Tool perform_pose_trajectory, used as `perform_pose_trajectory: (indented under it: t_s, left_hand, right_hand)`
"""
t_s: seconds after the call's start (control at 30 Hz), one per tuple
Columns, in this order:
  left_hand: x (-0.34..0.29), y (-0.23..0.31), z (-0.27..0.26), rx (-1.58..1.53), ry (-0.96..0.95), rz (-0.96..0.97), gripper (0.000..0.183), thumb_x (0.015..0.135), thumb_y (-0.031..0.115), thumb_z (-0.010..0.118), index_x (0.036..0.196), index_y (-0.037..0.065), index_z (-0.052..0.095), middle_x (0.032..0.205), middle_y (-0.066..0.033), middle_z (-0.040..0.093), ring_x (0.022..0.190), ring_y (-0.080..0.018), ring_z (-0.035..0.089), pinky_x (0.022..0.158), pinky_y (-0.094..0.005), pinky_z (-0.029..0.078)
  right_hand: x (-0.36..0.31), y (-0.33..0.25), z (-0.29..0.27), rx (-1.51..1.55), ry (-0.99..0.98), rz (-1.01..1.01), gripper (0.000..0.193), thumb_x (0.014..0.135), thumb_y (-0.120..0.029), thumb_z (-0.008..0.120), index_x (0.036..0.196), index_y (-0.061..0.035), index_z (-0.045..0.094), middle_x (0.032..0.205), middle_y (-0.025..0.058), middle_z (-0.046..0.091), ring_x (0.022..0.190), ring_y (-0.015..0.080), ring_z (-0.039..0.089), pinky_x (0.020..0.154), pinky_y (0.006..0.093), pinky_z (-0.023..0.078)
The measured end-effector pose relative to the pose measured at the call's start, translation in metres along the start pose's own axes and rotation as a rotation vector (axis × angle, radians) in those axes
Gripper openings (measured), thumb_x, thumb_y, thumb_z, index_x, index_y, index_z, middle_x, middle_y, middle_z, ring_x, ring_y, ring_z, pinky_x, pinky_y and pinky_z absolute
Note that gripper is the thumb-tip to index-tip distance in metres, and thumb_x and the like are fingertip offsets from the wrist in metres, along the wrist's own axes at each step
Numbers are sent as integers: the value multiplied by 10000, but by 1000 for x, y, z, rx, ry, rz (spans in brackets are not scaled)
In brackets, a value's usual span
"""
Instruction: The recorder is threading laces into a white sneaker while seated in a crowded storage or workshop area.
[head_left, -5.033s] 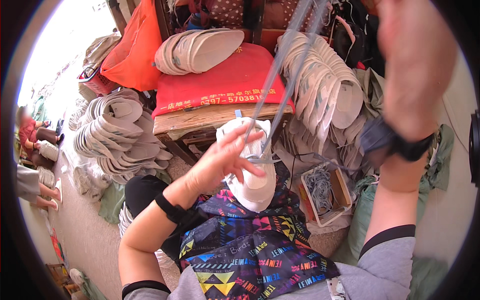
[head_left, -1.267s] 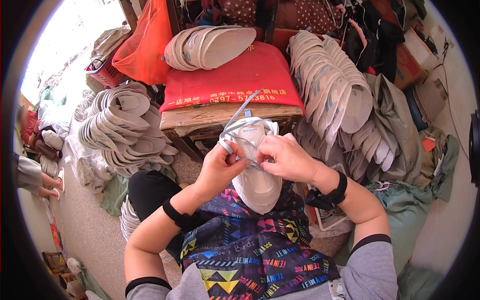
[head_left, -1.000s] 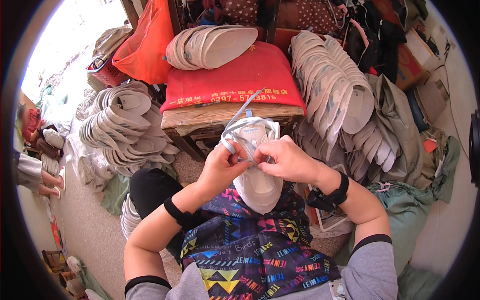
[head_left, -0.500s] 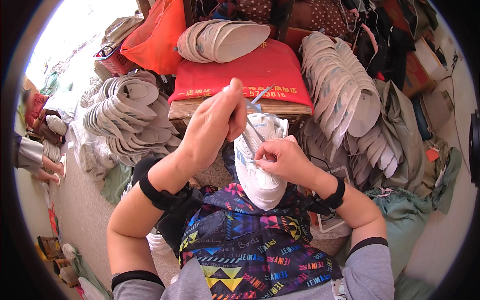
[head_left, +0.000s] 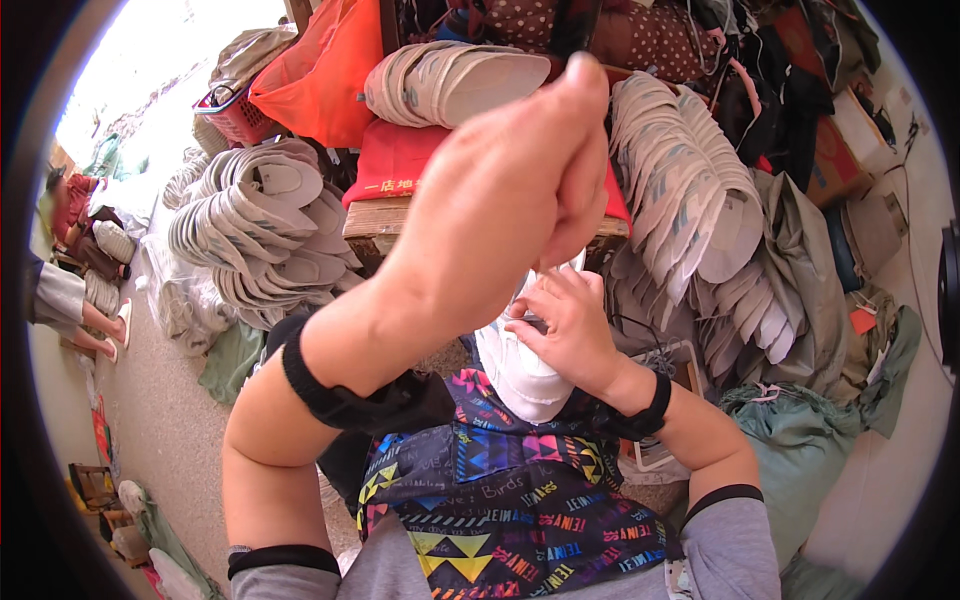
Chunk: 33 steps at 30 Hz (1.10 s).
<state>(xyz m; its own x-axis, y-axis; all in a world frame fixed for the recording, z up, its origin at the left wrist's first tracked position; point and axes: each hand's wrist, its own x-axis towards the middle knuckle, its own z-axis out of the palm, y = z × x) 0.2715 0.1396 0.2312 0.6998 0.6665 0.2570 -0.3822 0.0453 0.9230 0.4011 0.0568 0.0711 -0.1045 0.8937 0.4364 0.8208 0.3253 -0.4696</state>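
A white sneaker (head_left: 522,372) stands toe toward me over my lap, its upper part largely covered by my hands. My left hand (head_left: 500,195) is raised high above it, close to the camera, thumb up and fingers curled closed. The grey shoelace running from the sneaker into this hand half a second ago is now hidden behind the hand. My right hand (head_left: 570,325) grips the front upper of the sneaker at the lacing, fingers bent, thumb and forefinger near each other. Whether it also pinches a lace I cannot make out.
Stacked pale shoe uppers stand at left (head_left: 245,215), on the red-covered bench (head_left: 385,155) as a pile (head_left: 455,85), and at right (head_left: 685,175). An orange bag (head_left: 320,75) hangs behind. A green sack (head_left: 800,440) lies at right. Another person's legs (head_left: 95,325) show far left.
My left hand has risen and swung right, toward the camera, covering much of the sneaker and the lace. My right hand stays at the lacing, its fingers shifted and less tightly pinched.
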Motion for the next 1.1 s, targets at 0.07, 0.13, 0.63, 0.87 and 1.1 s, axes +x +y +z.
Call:
perform_pose_trajectory:
  t_s: [0.07,0.13,0.63,0.87,1.1]
  left_hand:
    - [0,20,3,22,-6,12,509,1077,366,301,630,130,363,562,30,314,425,-80,279,419,-240,227]
    - [1,22,-1,41,-18,26,509,1078,364,293,630,135,371,564,32,319,416,-77,280,412,-238,220]
    - [-4,-15,-26,-33,71,-82,500,1067,377,334,686,76,456,561,15,340,473,-87,339,476,-235,276]
    - [-5,-19,-22,53,78,-96,482,1079,354,307,688,94,415,574,22,319,474,-87,315,477,-239,273]
    - [-13,-16,-22,108,106,-134,484,1081,351,300,679,97,392,573,22,310,477,-89,320,474,-241,271]
  right_hand:
    - [-4,-1,0,-23,19,-6,189,726,-192,759,851,-144,627,887,19,567,920,234,548,863,408,332]
    - [-7,-6,-7,-82,92,-53,239,717,-162,755,920,-138,631,916,23,559,927,240,544,880,414,340]
    - [-21,32,-25,-167,-38,-156,176,731,-81,701,885,-95,617,929,48,557,921,246,537,832,387,391]
    - [-18,30,-31,89,-198,82,118,759,-140,714,818,-94,622,880,72,545,890,252,553,817,367,401]
    - [-19,29,-11,299,-228,214,189,793,-188,716,770,-66,574,841,92,539,762,287,575,685,398,441]
